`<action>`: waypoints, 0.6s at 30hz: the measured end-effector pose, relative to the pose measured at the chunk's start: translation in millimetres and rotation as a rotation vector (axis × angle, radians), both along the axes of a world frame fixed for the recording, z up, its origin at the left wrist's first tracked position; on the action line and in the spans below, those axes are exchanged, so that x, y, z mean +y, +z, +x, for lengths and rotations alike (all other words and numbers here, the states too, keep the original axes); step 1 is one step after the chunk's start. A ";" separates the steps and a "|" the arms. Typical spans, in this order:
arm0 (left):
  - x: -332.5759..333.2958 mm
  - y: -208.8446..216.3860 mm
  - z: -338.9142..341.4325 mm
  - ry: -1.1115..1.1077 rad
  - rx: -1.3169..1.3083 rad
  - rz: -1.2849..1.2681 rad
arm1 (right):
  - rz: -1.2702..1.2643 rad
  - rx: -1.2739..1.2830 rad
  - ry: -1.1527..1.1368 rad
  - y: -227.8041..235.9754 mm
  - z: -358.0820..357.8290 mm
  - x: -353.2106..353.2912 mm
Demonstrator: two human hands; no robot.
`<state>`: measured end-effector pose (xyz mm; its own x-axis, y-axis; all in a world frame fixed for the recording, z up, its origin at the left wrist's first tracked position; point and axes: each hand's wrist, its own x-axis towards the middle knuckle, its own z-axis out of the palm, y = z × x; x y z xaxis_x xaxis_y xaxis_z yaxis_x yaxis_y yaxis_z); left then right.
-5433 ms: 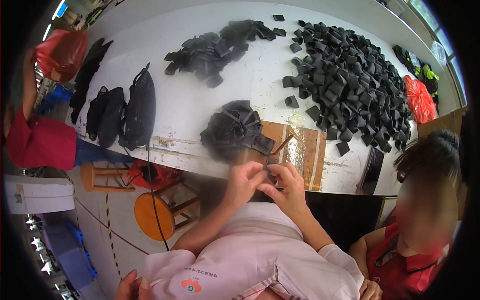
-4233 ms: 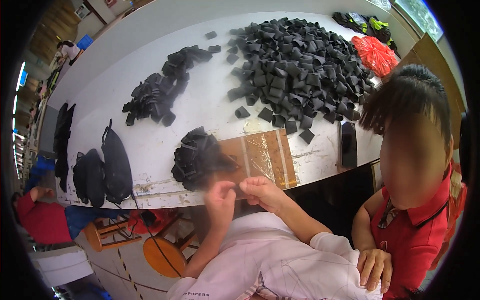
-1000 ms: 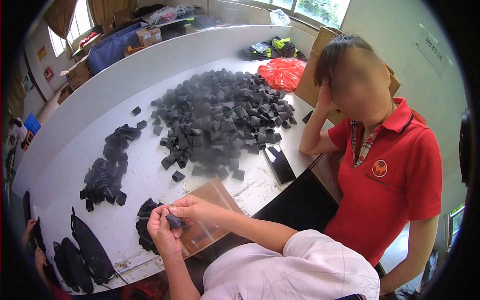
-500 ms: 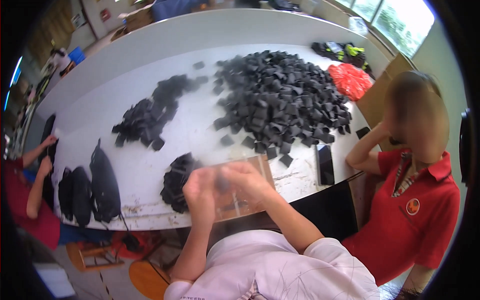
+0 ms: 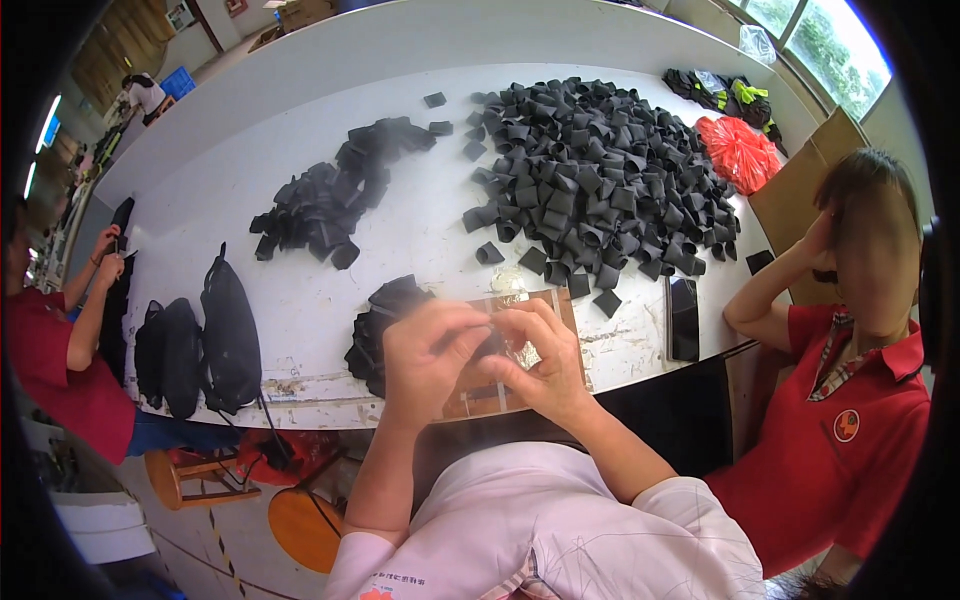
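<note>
My left hand (image 5: 425,355) and my right hand (image 5: 548,365) meet above the front edge of the table, fingers curled and fingertips nearly touching. Between them is a small black fabric piece (image 5: 488,345), mostly covered by fingers and thumbs. Below them lies a brown board (image 5: 478,402) with pale lines on the white table (image 5: 410,230). Right beside my left hand sits a small heap of black pieces (image 5: 372,330), partly hidden by that hand.
A large pile of black fabric loops (image 5: 600,180) covers the back right; a smaller pile (image 5: 320,200) lies left. Black pouches (image 5: 230,335) rest front left. A phone (image 5: 683,320) and red plastic bag (image 5: 738,155) are at right. Co-workers sit on both sides, one (image 5: 850,400) close.
My hands have turned and come closer together, with fingers more curled around the black piece. The whole view has shifted, so the table appears farther right and higher.
</note>
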<state>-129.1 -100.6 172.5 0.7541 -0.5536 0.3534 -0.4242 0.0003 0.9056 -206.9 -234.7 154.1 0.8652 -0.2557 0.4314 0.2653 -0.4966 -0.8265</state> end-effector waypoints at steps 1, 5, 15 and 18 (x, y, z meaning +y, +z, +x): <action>-0.7 -2.2 -1.5 0.042 0.019 -0.055 | -0.019 -0.001 0.012 2.4 0.8 1.0; 0.2 -14.1 -7.6 0.158 0.286 -0.353 | -0.031 -0.074 -0.006 12.7 6.0 8.3; 6.3 -27.3 -13.0 0.197 0.562 -0.599 | -0.230 -0.200 -0.081 8.9 17.4 7.2; 5.7 -30.6 -16.3 0.205 0.521 -0.563 | -0.137 -0.139 -0.058 -2.4 16.2 6.8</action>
<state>-145.4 -95.0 141.9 0.9669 -0.2292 0.1124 0.0132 0.4847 0.8746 -190.6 -228.0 151.7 0.7805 -0.2340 0.5798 0.3398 -0.6197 -0.7075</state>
